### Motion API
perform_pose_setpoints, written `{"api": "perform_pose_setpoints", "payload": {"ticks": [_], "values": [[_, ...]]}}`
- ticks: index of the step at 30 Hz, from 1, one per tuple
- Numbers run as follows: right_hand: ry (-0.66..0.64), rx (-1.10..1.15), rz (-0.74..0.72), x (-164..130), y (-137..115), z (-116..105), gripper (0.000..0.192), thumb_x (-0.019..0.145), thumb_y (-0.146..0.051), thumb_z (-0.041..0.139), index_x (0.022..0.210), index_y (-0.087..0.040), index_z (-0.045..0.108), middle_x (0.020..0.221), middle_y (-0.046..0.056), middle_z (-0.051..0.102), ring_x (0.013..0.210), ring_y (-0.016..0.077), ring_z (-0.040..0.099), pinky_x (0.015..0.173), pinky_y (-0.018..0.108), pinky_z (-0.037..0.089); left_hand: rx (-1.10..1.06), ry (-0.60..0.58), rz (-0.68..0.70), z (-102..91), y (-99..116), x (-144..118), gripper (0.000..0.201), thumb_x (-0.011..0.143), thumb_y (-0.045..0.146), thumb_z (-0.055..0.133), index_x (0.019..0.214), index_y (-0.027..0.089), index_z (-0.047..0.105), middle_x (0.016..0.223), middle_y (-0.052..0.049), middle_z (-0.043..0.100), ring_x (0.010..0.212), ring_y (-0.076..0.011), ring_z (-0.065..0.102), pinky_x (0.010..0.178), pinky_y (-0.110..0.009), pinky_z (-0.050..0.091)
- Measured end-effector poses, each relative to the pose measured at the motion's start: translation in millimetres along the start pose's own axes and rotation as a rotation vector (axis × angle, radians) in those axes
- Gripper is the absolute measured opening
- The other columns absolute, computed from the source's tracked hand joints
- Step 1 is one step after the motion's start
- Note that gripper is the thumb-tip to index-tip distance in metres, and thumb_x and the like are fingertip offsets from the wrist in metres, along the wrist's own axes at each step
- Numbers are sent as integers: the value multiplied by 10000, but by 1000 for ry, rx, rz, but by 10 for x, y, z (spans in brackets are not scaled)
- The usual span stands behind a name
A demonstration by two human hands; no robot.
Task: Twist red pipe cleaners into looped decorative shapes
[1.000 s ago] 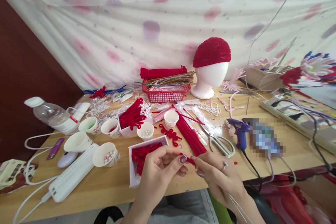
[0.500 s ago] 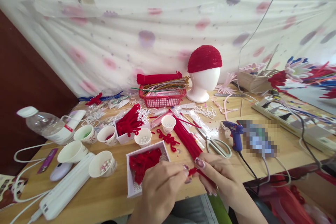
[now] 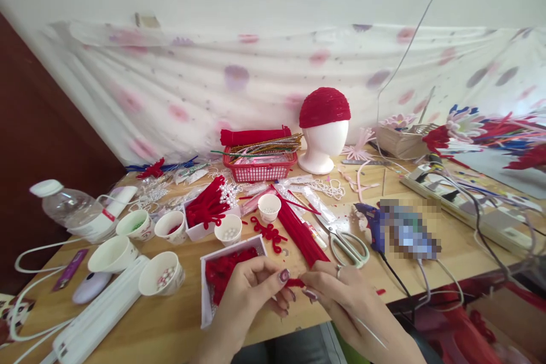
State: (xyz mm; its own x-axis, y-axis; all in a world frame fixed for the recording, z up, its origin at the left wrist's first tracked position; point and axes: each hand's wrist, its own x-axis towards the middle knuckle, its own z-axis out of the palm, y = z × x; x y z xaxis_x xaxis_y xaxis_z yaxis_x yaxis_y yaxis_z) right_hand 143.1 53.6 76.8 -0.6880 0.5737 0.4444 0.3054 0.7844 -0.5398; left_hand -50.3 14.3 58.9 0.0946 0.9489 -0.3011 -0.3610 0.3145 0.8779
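My left hand (image 3: pixel 251 290) and my right hand (image 3: pixel 341 293) meet over the near edge of the wooden table (image 3: pixel 170 318). Between their fingertips they pinch a small red pipe-cleaner piece (image 3: pixel 295 282). Just behind my left hand lies a white box (image 3: pixel 206 301) filled with red pipe-cleaner shapes. A bundle of straight red pipe cleaners (image 3: pixel 298 230) runs back from my right hand. Red curled knots (image 3: pixel 267 232) lie on the table between the box and the bundle.
Paper cups with beads (image 3: pixel 162 276) stand at the left beside a water bottle (image 3: pixel 72 207) and a white power strip (image 3: pixel 91 318). Scissors (image 3: pixel 347 244) and a blue glue gun (image 3: pixel 371 222) lie to the right. A red basket (image 3: pixel 260 168) and a foam head with a red cap (image 3: pixel 323 128) stand at the back.
Both hands stay pinched on the red piece and have shifted slightly lower and left in view. The camera has tilted up a little, showing more wall.
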Motion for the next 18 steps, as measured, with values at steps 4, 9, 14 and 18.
{"api": "perform_pose_setpoints", "payload": {"ticks": [4, 9, 14, 18], "values": [[15, -65, -30, -31, 3, -19, 230, 1026, -170, 365, 1007, -205, 592, 754, 27, 624, 622, 140, 552, 577, 242, 377, -9, -152, -106, -56, -68, 50, 500, 661, 591, 837, 710, 118, 685, 575, -61, 734, 458, -85, 611, 465, -161, 476], [26, -10, 50, -97, -17, -28, 258, 1049, -233, 370, 857, -218, 543, 699, 2, 612, 614, 130, 560, 590, 224, 402, 22, -237, -95, -80, -246, 117, 562, 611, 657, 826, 695, 125, 667, 555, -48, 725, 432, -91, 609, 440, -173, 469], [-45, 66, 86, -117, -2, -67, 327, 1053, -251, 342, 749, -215, 458, 648, -15, 582, 590, 111, 549, 579, 200, 400, 33, -206, -61, -17, -262, 105, 473, 632, 556, 863, 691, 138, 651, 541, -31, 720, 427, -92, 591, 457, -190, 471], [-72, 34, 100, -100, 26, -111, 312, 1045, -251, 338, 752, -221, 440, 623, -21, 556, 561, 116, 510, 554, 213, 373, 159, -145, -8, 10, -258, 91, 402, 654, 495, 860, 674, 140, 673, 538, -24, 720, 452, -100, 593, 496, -205, 477]]}}
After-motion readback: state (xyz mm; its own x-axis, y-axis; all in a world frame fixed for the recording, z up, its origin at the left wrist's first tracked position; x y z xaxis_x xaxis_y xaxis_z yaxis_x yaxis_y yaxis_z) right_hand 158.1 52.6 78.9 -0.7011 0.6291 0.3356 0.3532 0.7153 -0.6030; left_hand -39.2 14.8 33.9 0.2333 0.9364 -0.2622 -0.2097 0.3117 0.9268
